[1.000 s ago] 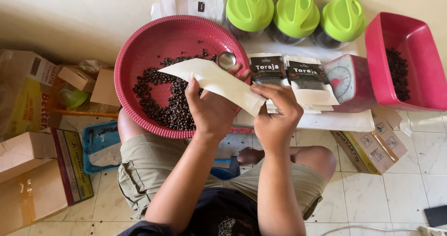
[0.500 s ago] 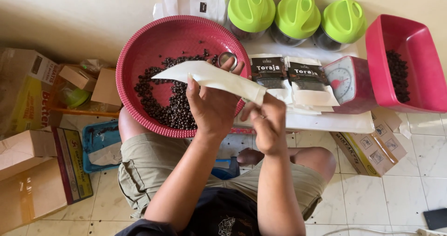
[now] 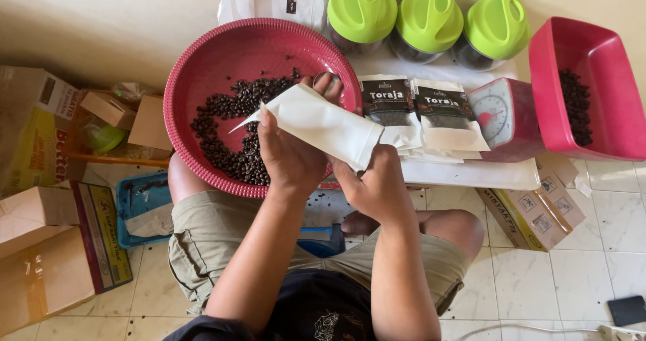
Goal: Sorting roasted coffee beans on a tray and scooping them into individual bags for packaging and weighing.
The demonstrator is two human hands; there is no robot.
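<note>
both hands grip one white paper pouch (image 3: 323,122): left hand (image 3: 291,154) is closed around its middle, right hand (image 3: 378,187) pinches its lower end. pouch lies tilted, its open mouth just above the coffee beans (image 3: 232,129) in the round red basin (image 3: 202,65). i judge this as the filling step; the next move calls for a scoop, but i see none clearly. forearms rise from the lap, wrists bent inward.

So there's a flat white paper pouch (image 3: 323,122), long and rectangular, tilted with its open pointy end up-left. It sits above the round red basin (image 3: 202,72) half covered in dark coffee beans (image 3: 232,129).
</note>
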